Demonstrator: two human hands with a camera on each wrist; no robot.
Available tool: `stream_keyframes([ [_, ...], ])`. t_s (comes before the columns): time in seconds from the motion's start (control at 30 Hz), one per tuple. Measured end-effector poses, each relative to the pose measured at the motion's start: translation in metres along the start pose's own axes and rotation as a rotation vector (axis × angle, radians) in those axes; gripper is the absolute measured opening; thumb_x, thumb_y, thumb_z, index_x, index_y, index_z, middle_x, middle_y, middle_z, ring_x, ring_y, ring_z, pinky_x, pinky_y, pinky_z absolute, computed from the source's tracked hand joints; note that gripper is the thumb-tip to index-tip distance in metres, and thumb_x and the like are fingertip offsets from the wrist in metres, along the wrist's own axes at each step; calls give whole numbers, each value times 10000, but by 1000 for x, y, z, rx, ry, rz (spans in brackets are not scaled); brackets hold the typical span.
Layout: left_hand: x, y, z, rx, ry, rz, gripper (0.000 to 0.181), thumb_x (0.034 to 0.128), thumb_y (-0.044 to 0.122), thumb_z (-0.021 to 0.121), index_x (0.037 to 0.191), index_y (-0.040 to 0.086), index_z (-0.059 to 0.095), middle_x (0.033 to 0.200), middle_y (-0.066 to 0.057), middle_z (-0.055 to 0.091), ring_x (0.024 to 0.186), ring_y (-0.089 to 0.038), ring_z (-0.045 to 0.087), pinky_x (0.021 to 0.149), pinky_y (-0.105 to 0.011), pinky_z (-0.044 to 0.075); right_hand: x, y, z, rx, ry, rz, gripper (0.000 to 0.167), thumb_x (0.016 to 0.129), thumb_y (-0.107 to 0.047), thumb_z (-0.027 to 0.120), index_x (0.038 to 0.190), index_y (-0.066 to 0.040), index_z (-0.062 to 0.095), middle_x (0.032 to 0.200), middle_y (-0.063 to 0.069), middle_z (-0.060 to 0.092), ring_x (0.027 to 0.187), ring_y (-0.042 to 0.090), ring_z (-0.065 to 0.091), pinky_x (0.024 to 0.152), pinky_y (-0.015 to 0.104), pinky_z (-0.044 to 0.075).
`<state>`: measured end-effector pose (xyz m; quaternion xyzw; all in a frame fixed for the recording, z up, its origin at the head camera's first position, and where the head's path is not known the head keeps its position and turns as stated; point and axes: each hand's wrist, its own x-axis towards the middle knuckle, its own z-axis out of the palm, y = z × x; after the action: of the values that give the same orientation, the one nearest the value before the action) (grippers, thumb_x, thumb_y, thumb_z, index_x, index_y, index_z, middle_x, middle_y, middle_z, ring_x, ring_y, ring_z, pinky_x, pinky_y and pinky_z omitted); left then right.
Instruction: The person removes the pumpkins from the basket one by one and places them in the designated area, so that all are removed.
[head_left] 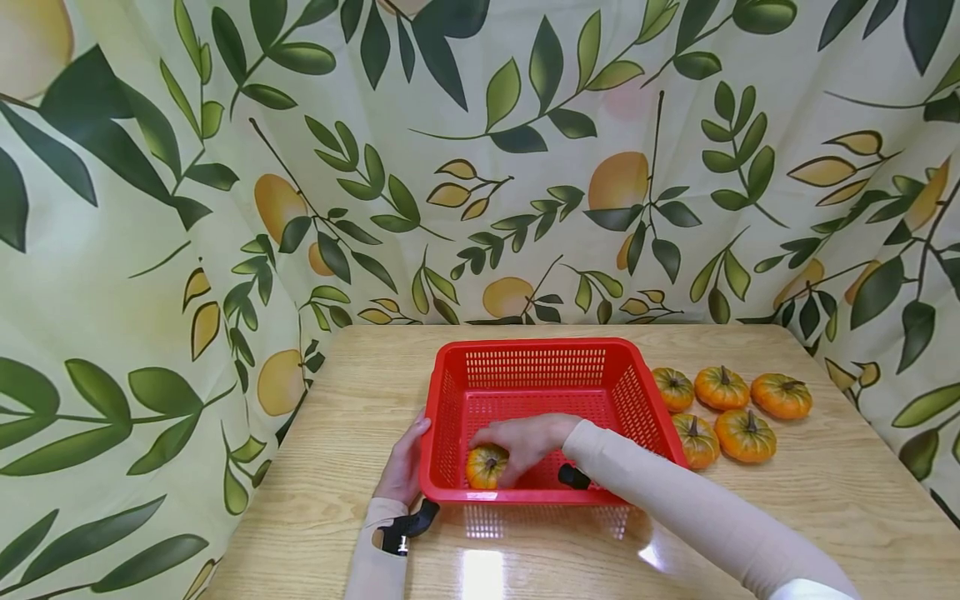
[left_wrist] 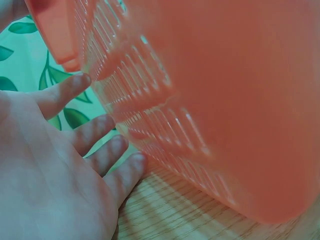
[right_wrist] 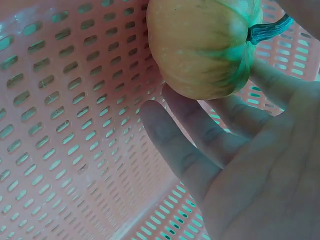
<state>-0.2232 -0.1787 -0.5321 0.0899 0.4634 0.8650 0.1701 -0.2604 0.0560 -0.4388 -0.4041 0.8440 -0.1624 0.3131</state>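
A red plastic basket (head_left: 536,400) with slotted walls stands on the table. Down in its near left corner, a small orange pumpkin (head_left: 486,465) with green streaks is held by my right hand (head_left: 525,443). The right wrist view shows the fingers (right_wrist: 190,145) curved around the lower side of the pumpkin (right_wrist: 200,47), its dark stem pointing toward the hand. At the basket's left side is my left hand (head_left: 403,462). In the left wrist view its straight, spread fingers (left_wrist: 97,132) touch the outer slotted wall; the thumb is mostly cut off at the upper left.
To the right of the basket several more small pumpkins (head_left: 750,435) sit close together on the wooden table (head_left: 360,375). A leaf-patterned cloth (head_left: 465,233) hangs behind the table and along both sides. Black camera mounts are strapped to both wrists.
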Motion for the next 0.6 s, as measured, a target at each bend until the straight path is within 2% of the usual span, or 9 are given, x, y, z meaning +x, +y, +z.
stream_keyframes([
  [0.27, 0, 1, 0, 14, -19, 3, 546, 1051, 340, 403, 1564, 249, 236, 1373, 34, 565, 1225, -143, 557, 1054, -325, 491, -4, -1, -4, 3, 8, 58, 615, 812, -290, 833, 1371, -259, 579, 1229, -122, 590, 1104, 38, 516, 1006, 272, 483],
  [0.4, 0, 1, 0, 9, -21, 12, 546, 1050, 334, 407, 1560, 247, 234, 1357, 41, 573, 1207, -127, 569, 1044, -314, 494, -5, -1, -6, -12, 10, 59, 591, 816, -282, 837, 1351, -246, 588, 1199, -115, 593, 1080, 34, 522, 1007, 249, 470],
  [0.6, 0, 1, -1, 12, -22, 8, 561, 1047, 335, 411, 1566, 245, 217, 1352, 37, 574, 1199, -126, 569, 1039, -314, 496, -5, 1, -4, 37, -37, 77, 598, 806, -274, 832, 1338, -273, 559, 1164, -142, 569, 1079, 34, 505, 1011, 264, 462],
])
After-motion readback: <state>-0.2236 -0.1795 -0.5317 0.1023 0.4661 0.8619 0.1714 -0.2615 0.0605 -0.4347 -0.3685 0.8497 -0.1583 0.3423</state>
